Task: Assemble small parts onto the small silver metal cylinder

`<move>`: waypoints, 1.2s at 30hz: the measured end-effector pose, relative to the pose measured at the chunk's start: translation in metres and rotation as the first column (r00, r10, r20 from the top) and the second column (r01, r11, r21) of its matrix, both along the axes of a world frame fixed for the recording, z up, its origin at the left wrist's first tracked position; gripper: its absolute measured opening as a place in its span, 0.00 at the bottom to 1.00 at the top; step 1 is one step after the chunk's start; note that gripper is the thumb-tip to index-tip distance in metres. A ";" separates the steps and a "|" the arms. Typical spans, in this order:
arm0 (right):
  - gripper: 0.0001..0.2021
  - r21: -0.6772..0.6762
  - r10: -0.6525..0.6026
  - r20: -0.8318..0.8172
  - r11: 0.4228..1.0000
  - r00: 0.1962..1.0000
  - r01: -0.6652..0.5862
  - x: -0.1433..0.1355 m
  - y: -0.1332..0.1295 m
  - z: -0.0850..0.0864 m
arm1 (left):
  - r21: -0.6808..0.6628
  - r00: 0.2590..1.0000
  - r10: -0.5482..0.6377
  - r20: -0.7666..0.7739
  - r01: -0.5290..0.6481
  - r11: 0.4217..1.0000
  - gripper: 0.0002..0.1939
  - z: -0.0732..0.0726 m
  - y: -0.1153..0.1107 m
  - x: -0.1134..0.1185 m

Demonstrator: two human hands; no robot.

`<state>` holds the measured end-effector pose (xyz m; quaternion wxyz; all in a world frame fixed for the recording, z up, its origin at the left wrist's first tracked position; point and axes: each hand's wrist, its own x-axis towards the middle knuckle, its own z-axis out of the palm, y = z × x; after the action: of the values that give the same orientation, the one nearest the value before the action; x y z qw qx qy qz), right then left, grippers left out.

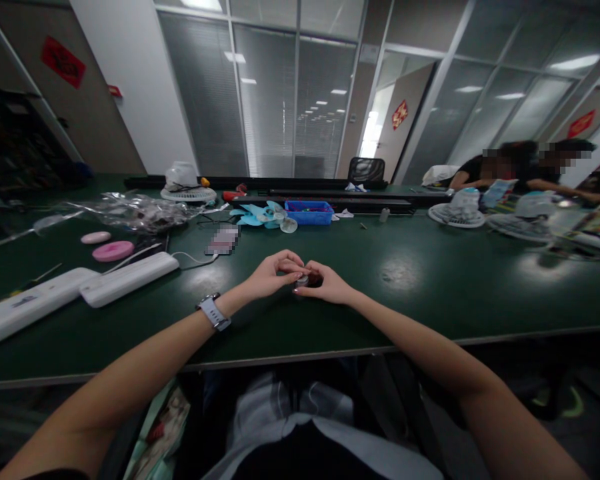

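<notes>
Over the middle of the green table point(430, 300), my two hands meet around a small grey, round part point(303, 282). My right hand point(333, 285) curls about it with thumb and fingers. My left hand point(275, 275) is closed at the part's upper left side, fingertips pressed near its top. Something dark brown point(314, 279) shows inside the right hand's curl; its kind is hidden by the fingers. A watch point(214, 312) is on my left wrist.
To the left lie white power strips point(130, 279), a pink disc point(113, 251), a phone point(223, 240) on a cable and crumpled clear plastic point(137, 212). Behind are light-blue fan blades point(260, 213), a blue basket point(309, 213) and a small grey cylinder point(385, 215). Co-workers point(505, 167) sit at far right.
</notes>
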<state>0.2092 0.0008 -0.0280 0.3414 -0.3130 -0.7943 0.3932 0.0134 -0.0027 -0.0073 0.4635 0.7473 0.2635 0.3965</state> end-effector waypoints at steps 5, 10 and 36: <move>0.20 0.003 0.000 -0.003 1.000 1.000 0.000 0.000 0.000 0.000 | 0.043 0.999 -0.031 -0.027 0.032 0.999 0.16 -0.001 0.001 0.000; 0.20 -0.019 0.012 0.001 1.000 1.000 -0.012 0.000 0.001 -0.001 | 0.153 0.993 0.101 -0.064 -0.091 0.984 0.13 0.000 -0.001 0.002; 0.21 -0.092 0.015 -0.028 0.996 0.999 -0.017 0.000 0.001 0.001 | -0.175 0.900 -0.160 -0.405 0.095 0.980 0.25 -0.002 0.042 -0.067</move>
<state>0.2095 0.0020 -0.0272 0.3343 -0.3167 -0.7729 0.4366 -0.0541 0.0396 -0.0094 0.4769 0.7931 0.3360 0.1753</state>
